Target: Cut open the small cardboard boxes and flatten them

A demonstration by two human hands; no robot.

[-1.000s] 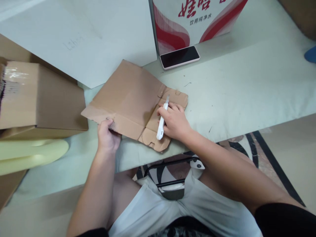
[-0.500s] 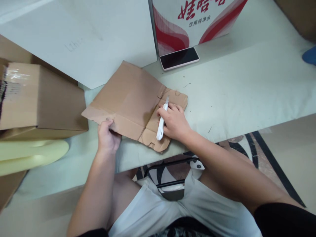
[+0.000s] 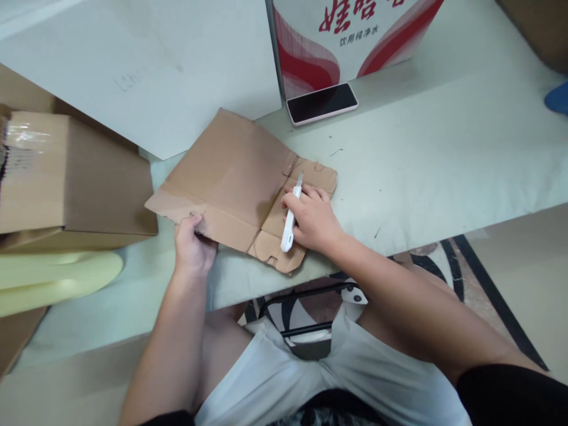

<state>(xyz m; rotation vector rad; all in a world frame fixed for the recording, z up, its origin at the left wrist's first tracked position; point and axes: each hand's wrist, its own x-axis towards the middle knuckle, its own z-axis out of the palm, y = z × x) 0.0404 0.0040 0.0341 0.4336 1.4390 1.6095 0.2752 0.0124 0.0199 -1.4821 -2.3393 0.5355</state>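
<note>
A creased brown cardboard sheet (image 3: 231, 171) with notched flaps at its right end lies slanted on the table. Its near left edge is pinched by my left hand (image 3: 194, 245), thumb on top and the other fingers hidden underneath. Over the flap end rests my right hand (image 3: 313, 219), closed round a white utility knife (image 3: 290, 222). The knife's short metal blade is out and points away from me, above the cardboard near a crease. Whether the blade touches the cardboard I cannot tell.
Behind the cardboard stand a large white box (image 3: 177, 71) and a red-and-white carton (image 3: 355, 41). A phone (image 3: 322, 104) lies before the carton. At the left are a brown box (image 3: 106, 177) and a pale yellow object (image 3: 66, 278). The pale green tablecloth (image 3: 444, 154) carries small dark scraps.
</note>
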